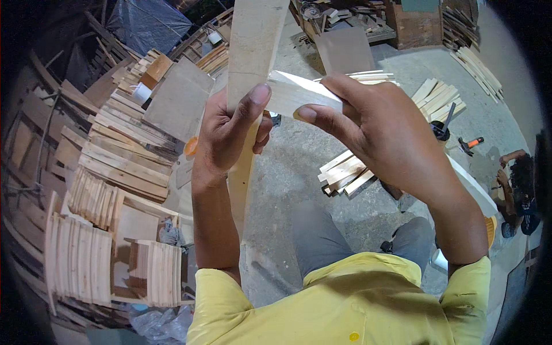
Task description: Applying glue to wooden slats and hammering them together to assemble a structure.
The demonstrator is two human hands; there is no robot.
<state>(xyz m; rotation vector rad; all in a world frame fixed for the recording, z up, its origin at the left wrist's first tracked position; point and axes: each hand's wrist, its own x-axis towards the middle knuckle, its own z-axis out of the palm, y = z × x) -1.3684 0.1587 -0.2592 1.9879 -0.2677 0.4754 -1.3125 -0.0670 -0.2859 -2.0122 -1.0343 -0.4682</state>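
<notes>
My left hand is wrapped round a long, wide wooden board that stands up in front of me, its thumb lying across the near face. Between the thumb and fingers of my right hand is a shorter wooden piece, held roughly crosswise. The inner end of this piece meets the board's right edge, right beside my left thumb. Whether the two are joined or only touching, I cannot tell. Part of the board's lower length is hidden behind my left hand and forearm.
Stacked wooden slats fill the left side. Bundles of cut strips lie on the concrete floor. A hammer with an orange handle lies at the right, near a black container. Another person is at the far right.
</notes>
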